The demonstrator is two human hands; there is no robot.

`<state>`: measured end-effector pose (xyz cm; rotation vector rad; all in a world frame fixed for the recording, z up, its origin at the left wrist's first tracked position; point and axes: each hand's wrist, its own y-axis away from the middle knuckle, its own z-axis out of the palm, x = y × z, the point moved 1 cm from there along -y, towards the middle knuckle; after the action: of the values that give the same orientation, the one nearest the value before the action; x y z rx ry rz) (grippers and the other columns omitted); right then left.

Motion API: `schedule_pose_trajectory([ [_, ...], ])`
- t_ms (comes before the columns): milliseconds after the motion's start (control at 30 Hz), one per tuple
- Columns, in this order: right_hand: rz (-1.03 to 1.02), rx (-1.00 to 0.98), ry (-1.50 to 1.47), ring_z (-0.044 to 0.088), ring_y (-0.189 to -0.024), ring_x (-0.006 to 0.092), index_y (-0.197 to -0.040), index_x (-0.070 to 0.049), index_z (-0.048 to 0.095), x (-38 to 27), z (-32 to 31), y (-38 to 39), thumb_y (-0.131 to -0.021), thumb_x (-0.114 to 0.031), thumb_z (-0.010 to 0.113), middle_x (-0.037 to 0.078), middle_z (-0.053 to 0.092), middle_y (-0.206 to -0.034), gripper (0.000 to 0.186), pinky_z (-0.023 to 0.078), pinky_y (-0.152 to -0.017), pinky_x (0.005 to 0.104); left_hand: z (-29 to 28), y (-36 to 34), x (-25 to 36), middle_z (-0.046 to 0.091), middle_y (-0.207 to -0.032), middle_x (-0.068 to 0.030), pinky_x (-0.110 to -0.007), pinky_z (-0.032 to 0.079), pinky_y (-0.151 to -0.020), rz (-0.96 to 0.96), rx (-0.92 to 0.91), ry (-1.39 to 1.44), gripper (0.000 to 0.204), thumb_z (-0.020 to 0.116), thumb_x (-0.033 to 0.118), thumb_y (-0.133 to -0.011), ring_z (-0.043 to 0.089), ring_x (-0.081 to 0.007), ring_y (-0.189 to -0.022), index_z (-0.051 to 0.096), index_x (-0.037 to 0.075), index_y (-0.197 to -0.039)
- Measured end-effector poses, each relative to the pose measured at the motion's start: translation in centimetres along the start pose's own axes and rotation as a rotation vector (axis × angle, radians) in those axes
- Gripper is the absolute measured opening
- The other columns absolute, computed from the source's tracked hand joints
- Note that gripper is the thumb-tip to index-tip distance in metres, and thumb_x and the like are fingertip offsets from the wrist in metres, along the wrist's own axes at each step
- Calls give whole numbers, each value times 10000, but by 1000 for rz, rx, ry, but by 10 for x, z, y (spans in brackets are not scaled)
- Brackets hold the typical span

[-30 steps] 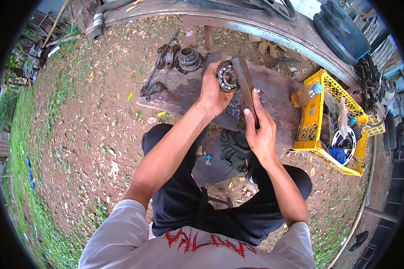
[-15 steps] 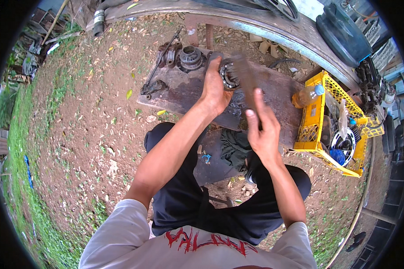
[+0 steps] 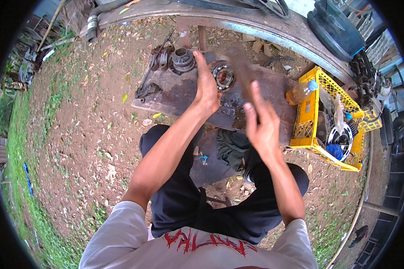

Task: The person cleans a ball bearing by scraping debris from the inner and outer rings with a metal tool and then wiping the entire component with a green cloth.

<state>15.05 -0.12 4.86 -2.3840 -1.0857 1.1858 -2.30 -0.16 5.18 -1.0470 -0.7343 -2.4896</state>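
My left hand (image 3: 206,92) is closed round a greasy ball bearing (image 3: 229,81), thumb pointing up and away, the balls showing in its ring. In my right hand (image 3: 263,121) is a long brown brush (image 3: 244,71), smeared by motion, its far end beside the bearing's right edge. Both hands are above a dark, wet-stained wooden bench (image 3: 269,92). Left of the bearing stands a round metal hub (image 3: 182,59). A long thin metal rod (image 3: 155,67) and a small dark metal part (image 3: 147,91) lie at the bench's left end.
To the right stands a yellow crate (image 3: 306,119) holding assorted parts, with a bottle of amber liquid (image 3: 302,93) at its near-left side. A dark cloth (image 3: 231,148) lies between my knees. Beyond the bench runs a long wooden ledge (image 3: 256,24) with a dark plastic container (image 3: 336,31).
The bearing is turned more face-up, showing more of its ring. My left thumb stands farther from it. The brush is still blurred beside it, and the whole view has shifted slightly.
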Motion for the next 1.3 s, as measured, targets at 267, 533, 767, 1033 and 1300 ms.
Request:
schedule_pose_trajectory([
  [267, 16, -1, -15, 625, -618, 359, -1447, -232, 459, -2, -1, -2, -946, -205, 606, 206, 602, -752, 522, 526, -589, 462, -7, -13, -12, 664, -916, -124, -411, 552, -796, 125, -19, -154, 1041, 101, 892, -789, 660, -217, -856, 585, 23, -1094],
  [533, 15, -1, -76, 629, -634, 357, -1453, -208, 450, -1, -7, 3, -936, -158, 613, 216, 611, -748, 544, 518, -591, 432, -3, -2, -10, 665, -934, -140, -351, 533, -776, 330, -8, -464, 1113, -12, 838, -814, 642, -211, -858, 605, -49, -1081],
  [767, -7, 59, -94, 635, -635, 344, -1446, -230, 462, 3, -14, 2, -929, -161, 623, 218, 619, -761, 546, 537, -625, 447, -6, -2, -12, 666, -841, -111, -294, 535, -647, 327, -90, -398, 1119, -3, 856, -792, 633, -171, -731, 623, -49, -991],
  [1033, -43, 19, -63, 621, -618, 378, -1456, -238, 442, 2, -15, 0, -945, -193, 603, 224, 607, -723, 538, 512, -586, 450, -9, -9, -11, 680, -846, -127, -301, 533, -650, 443, -106, -545, 1043, 37, 796, -854, 654, -171, -753, 635, -48, -985],
  [1300, 65, -5, -72, 638, -622, 337, -1465, -257, 427, 15, -9, -2, -949, -177, 595, 214, 622, -740, 549, 507, -580, 461, -12, -7, -5, 687, -824, -127, -297, 535, -638, 435, -123, -592, 1049, 60, 813, -838, 656, -170, -733, 650, -42, -980],
])
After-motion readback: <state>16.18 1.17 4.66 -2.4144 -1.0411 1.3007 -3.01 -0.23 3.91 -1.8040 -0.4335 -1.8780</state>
